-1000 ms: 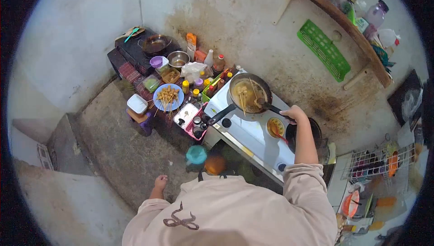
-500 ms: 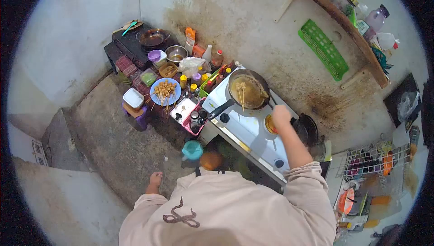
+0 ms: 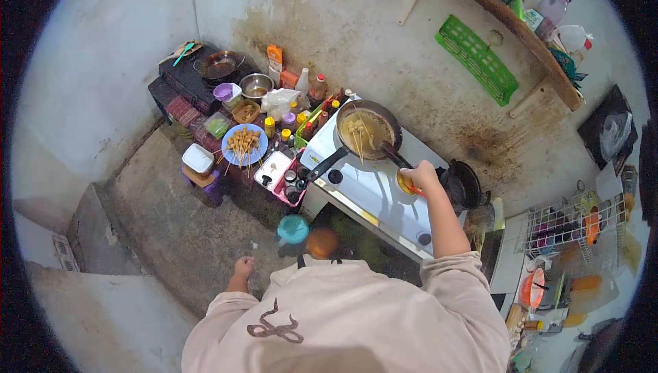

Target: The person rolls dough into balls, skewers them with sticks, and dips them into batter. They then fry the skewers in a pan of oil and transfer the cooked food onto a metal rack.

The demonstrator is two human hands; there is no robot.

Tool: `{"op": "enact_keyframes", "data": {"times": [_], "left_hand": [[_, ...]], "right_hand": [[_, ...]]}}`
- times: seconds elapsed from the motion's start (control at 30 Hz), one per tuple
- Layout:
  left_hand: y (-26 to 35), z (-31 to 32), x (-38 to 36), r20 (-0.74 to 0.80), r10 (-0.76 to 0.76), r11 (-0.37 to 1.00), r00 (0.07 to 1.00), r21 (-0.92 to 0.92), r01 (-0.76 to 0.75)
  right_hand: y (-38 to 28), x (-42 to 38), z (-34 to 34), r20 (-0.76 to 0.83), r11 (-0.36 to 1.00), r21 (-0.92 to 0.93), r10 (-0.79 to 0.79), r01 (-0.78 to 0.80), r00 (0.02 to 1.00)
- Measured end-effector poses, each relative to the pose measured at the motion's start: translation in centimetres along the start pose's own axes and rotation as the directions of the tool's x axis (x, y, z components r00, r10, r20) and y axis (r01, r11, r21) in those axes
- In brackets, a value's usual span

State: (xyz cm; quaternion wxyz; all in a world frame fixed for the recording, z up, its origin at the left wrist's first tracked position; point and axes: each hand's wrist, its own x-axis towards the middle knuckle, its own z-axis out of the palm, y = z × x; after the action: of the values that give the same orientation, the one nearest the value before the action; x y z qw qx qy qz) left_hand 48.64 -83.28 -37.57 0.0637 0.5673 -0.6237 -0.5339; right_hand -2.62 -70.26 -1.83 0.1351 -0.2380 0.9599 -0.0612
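My right hand (image 3: 422,176) is closed round the handle of a dark utensil (image 3: 393,154), whose far end reaches into the frying pan (image 3: 392,121). Skewers (image 3: 359,133) with pale pieces lie in brownish liquid in the pan, their sticks pointing toward the pan's handle. Below my right hand, a round yellow-orange item (image 3: 404,182) sits on the white stove (image 3: 370,184), partly covered by the hand. Away from the stove, my left hand (image 3: 243,267) hangs over the floor with its fingers curled; whether anything is inside cannot be made out.
A blue plate of skewers (image 3: 257,154), bottles and a pink basket (image 3: 293,202) stand left of the stove. A dark pan (image 3: 462,184) is at its right end. A teal container (image 3: 293,229) is below the stove's front. A wooden shelf (image 3: 507,20) juts from the wall.
My right hand has moved slightly up, and the dark utensil now shows more plainly, reaching into the pan. The whole view has shifted a little.
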Motion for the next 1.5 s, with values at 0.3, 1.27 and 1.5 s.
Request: {"op": "enact_keyframes", "data": {"times": [0.3, 1.27, 1.5], "left_hand": [[-0.4, -0.3, -0.3, -0.018, -0.058, 0.998, 0.998, -0.009, 0.058], [0.1, -0.4, 0.6, 0.098, -0.017, 0.959, 0.995, 0.284, -0.012], [0.6, 0.9, 1.7, 0.138, 0.116, 0.967, 0.984, 0.210, -0.144]], "right_hand": [[1.4, 1.9, 2.1, -0.092, 0.999, 0.010, -0.039, 0.040, 0.995], [-0.2, -2.3, 1.0, -0.215, 0.988, 0.138, -0.035, 0.066, 0.976], [4.7, -0.7, 2.7, -0.297, 0.889, 0.434, -0.011, 0.145, 0.955]]}}
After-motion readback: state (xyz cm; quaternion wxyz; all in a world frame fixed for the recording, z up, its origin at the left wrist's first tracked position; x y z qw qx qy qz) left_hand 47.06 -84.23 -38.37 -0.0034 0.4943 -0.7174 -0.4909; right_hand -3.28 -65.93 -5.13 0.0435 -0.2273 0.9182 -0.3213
